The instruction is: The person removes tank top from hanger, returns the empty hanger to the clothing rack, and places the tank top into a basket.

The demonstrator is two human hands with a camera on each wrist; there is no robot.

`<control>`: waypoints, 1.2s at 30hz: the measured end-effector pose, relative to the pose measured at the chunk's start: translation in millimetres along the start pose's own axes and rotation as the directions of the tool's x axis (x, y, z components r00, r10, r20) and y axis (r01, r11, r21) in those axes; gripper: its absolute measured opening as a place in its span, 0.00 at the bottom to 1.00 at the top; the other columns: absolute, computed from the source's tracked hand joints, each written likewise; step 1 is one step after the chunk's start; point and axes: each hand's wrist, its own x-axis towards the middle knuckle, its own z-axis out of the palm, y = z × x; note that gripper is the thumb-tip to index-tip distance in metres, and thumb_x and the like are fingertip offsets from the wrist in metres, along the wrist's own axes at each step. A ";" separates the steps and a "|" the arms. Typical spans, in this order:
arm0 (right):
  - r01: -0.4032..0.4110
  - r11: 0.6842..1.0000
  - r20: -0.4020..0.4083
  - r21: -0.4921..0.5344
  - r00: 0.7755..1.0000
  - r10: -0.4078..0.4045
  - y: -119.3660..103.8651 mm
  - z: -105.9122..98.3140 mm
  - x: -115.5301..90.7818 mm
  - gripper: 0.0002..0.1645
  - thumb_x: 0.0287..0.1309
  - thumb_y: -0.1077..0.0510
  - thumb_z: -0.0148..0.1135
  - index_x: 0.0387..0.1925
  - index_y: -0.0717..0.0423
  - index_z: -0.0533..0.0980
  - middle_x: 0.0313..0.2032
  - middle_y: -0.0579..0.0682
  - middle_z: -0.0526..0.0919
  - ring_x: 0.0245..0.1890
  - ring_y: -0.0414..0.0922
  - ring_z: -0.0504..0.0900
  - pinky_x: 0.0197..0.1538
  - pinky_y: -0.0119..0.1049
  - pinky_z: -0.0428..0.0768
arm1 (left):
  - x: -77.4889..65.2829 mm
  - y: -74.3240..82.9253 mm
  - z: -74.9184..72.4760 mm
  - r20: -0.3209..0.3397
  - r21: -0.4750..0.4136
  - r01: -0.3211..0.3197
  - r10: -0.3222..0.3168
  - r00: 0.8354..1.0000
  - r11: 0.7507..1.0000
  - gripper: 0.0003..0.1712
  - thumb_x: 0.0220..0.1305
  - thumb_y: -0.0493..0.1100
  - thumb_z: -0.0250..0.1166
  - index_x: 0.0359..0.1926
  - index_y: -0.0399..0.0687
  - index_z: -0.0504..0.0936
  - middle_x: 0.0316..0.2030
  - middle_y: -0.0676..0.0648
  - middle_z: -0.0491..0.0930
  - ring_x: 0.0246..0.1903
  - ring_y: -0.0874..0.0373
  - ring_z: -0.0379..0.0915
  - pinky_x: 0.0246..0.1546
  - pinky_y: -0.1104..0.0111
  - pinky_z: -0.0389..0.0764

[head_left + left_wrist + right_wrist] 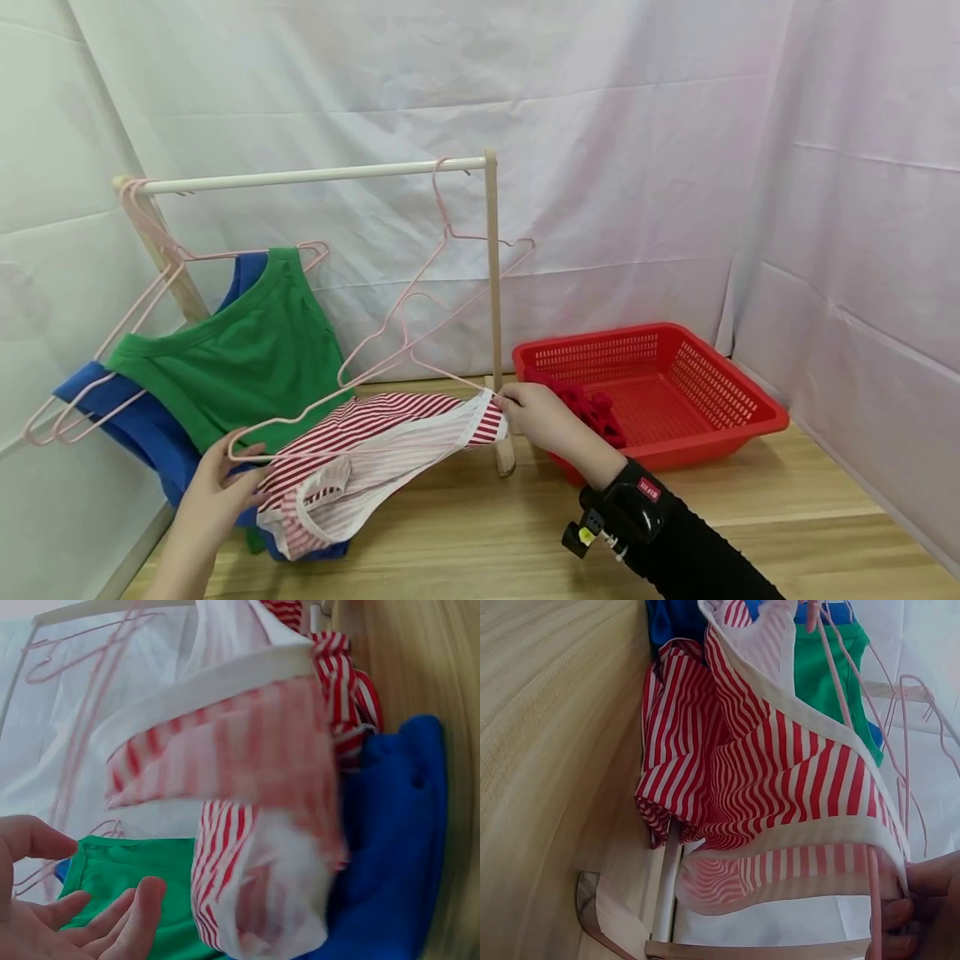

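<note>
A red-and-white striped top [360, 433] with white trim hangs from a pink hanger [408, 346], one end of which runs into its shoulder. My right hand [536, 417] pinches the top at that shoulder; the right wrist view shows the striped cloth [787, 772] stretched away from those fingers [930, 877]. At the other side, my left hand [217, 492] is close to the hanger's free end, thumb and fingers apart. The left wrist view shows these fingers [135, 922] loosely spread with nothing between them, beside the top's loose shoulder [262, 900].
A clothes rack [315, 175] with a white bar stands behind. On its left hang a green top [247, 342] and a blue garment [150, 425]; a bare pink hanger [442, 242] hangs at its right. The red basket [720, 429] on the right holds a dark red garment [592, 408].
</note>
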 end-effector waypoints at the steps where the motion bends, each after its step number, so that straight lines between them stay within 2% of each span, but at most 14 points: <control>1: 0.007 1.000 -0.001 -0.011 1.000 -0.007 -0.8 -0.4 -0.4 0.09 0.69 0.57 0.56 0.34 0.51 0.81 0.26 0.44 0.76 0.25 0.42 0.69 0.29 0.35 0.69 | -0.5 1.1 -0.5 0.001 0.006 -0.018 0.018 1.000 1.000 0.38 0.75 0.38 0.49 0.75 0.34 0.39 0.68 0.25 0.54 0.39 0.81 0.70 0.40 0.68 0.81; 3: 0.023 0.999 0.001 -0.031 1.000 -0.023 -2.2 -1.3 -1.1 0.08 0.69 0.58 0.57 0.34 0.51 0.81 0.27 0.43 0.76 0.26 0.42 0.70 0.30 0.35 0.69 | -1.9 3.1 -1.1 0.006 0.048 -0.050 0.049 0.999 0.998 0.34 0.76 0.41 0.48 0.74 0.33 0.45 0.67 0.26 0.56 0.39 0.81 0.69 0.40 0.68 0.80; 5: 0.039 0.998 0.004 -0.042 0.999 -0.039 -3.5 -2.1 -1.7 0.08 0.68 0.58 0.58 0.34 0.51 0.81 0.27 0.43 0.77 0.27 0.43 0.71 0.31 0.36 0.70 | -3.3 4.9 -0.8 0.017 0.099 -0.073 0.072 0.997 0.992 0.30 0.77 0.44 0.47 0.72 0.32 0.54 0.65 0.27 0.62 0.41 0.76 0.72 0.40 0.68 0.80; 10: 0.057 0.998 -0.004 -0.038 0.998 -0.057 -5.0 -2.5 -0.6 0.06 0.67 0.58 0.59 0.34 0.52 0.81 0.29 0.42 0.78 0.29 0.43 0.72 0.33 0.37 0.72 | -4.6 9.3 -1.1 0.052 0.235 -0.051 0.040 0.998 0.971 0.32 0.73 0.56 0.54 0.65 0.36 0.69 0.56 0.35 0.76 0.46 0.56 0.77 0.37 0.65 0.80; 13: 0.064 0.997 -0.010 -0.035 0.998 -0.065 -4.9 -2.3 0.0 0.06 0.66 0.58 0.60 0.36 0.53 0.82 0.30 0.43 0.79 0.30 0.43 0.73 0.34 0.37 0.73 | -4.3 10.2 -1.8 0.061 0.265 -0.029 0.013 0.998 0.964 0.28 0.73 0.55 0.55 0.59 0.36 0.74 0.47 0.39 0.81 0.41 0.54 0.77 0.33 0.65 0.78; 17: 0.067 0.997 -0.006 -0.026 0.998 -0.067 -4.9 -2.2 -0.7 0.06 0.66 0.59 0.61 0.38 0.55 0.82 0.31 0.43 0.79 0.31 0.44 0.73 0.34 0.38 0.73 | -4.8 9.7 -2.0 0.058 0.267 -0.028 0.013 0.998 0.963 0.22 0.75 0.50 0.53 0.53 0.35 0.76 0.37 0.46 0.81 0.31 0.58 0.75 0.29 0.65 0.76; 22: 0.053 0.998 -0.002 -0.035 0.999 -0.053 -4.7 -2.8 -1.7 0.07 0.66 0.58 0.60 0.39 0.54 0.83 0.31 0.42 0.79 0.31 0.44 0.73 0.34 0.38 0.73 | -5.0 7.8 -2.0 0.051 0.235 -0.044 0.033 0.998 0.971 0.20 0.76 0.47 0.52 0.50 0.33 0.76 0.33 0.47 0.80 0.28 0.58 0.74 0.27 0.66 0.75; 30: 0.032 0.996 -0.050 -0.086 0.998 -0.037 -1.7 -6.0 -2.0 0.07 0.65 0.59 0.61 0.40 0.53 0.84 0.34 0.43 0.80 0.34 0.43 0.74 0.39 0.38 0.75 | -4.1 -1.3 -15.6 0.053 0.131 0.043 -0.050 0.997 0.991 0.19 0.77 0.43 0.49 0.50 0.29 0.74 0.31 0.47 0.78 0.28 0.60 0.73 0.27 0.66 0.75; 36: -0.038 0.994 -0.105 -0.100 0.994 0.027 0.7 -10.4 -1.7 0.08 0.65 0.59 0.62 0.42 0.55 0.84 0.36 0.47 0.82 0.32 0.45 0.74 0.36 0.38 0.75 | -4.0 -8.7 -30.3 0.053 0.125 0.081 -0.088 0.995 0.989 0.19 0.78 0.43 0.46 0.49 0.30 0.75 0.30 0.49 0.78 0.28 0.60 0.73 0.29 0.66 0.76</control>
